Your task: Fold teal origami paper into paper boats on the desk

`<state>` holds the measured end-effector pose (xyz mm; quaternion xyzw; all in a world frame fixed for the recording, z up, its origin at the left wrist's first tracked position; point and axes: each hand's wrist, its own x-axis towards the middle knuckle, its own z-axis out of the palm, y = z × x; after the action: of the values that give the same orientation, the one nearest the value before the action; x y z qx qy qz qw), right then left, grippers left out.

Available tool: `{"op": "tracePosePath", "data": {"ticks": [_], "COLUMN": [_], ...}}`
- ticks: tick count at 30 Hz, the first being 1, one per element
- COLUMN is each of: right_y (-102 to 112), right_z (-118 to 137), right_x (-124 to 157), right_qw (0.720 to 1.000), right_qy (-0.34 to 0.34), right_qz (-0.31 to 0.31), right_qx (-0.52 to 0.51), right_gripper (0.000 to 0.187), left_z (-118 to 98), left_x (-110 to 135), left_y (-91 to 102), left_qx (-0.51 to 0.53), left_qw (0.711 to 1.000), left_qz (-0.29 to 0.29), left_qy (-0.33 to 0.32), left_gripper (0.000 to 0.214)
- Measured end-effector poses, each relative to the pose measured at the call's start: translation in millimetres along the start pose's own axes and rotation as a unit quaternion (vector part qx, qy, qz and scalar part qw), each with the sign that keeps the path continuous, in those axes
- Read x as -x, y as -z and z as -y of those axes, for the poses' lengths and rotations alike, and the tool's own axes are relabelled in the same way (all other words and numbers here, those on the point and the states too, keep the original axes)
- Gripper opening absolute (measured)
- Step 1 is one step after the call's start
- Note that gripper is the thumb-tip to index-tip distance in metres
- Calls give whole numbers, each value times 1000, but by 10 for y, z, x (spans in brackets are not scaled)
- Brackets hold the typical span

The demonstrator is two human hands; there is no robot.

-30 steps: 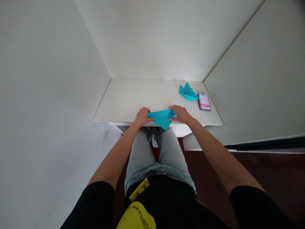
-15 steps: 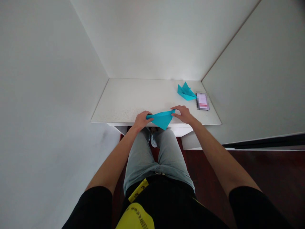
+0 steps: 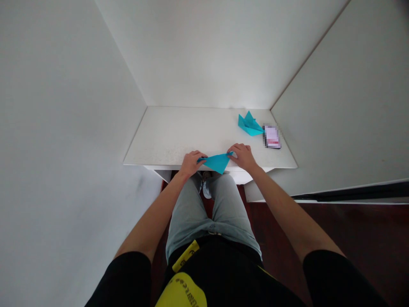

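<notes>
A folded turquoise paper (image 3: 216, 162) hangs over the front edge of a white table (image 3: 172, 136). My left hand (image 3: 191, 162) pinches its left corner, fingers closed on it. My right hand (image 3: 242, 156) pinches its right corner in the same way. The paper forms a triangle that points down toward my knees. A finished turquoise paper figure (image 3: 248, 124) rests at the back right of the table, apart from both hands.
A phone (image 3: 272, 136) lies beside the paper figure near the table's right edge. White walls close in the table on the left, back and right. Dark red floor shows below, to the right of my legs.
Both hands have drawn closer together and the paper between them looks narrower and smaller. The hands now grip its corners rather than resting on it.
</notes>
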<state>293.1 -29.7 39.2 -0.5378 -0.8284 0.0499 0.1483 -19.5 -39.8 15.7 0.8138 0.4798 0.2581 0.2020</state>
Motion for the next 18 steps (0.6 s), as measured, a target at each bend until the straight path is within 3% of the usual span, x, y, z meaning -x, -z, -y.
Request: {"op": "tracePosePath", "data": {"ticks": [5, 11, 15, 18], "right_y": [-43, -263, -431, -436], "right_z": [193, 444, 608, 467], "right_x": [244, 410, 352, 360], "right_qw": [997, 998, 988, 988], "right_qy": [54, 52, 96, 70], "right_qz": [12, 40, 102, 112], "right_qx": [54, 10, -67, -77], "right_gripper": [38, 58, 70, 70], "left_z": [-104, -140, -35, 9], "left_x": [178, 475, 503, 466], "left_y": [-77, -208, -262, -273], "left_qx": [-96, -125, -107, -91], "left_qw": [993, 984, 986, 989], "left_qz": [3, -19, -28, -27], "left_qy": [-73, -125, -124, -113], "left_gripper": [34, 53, 47, 42]}}
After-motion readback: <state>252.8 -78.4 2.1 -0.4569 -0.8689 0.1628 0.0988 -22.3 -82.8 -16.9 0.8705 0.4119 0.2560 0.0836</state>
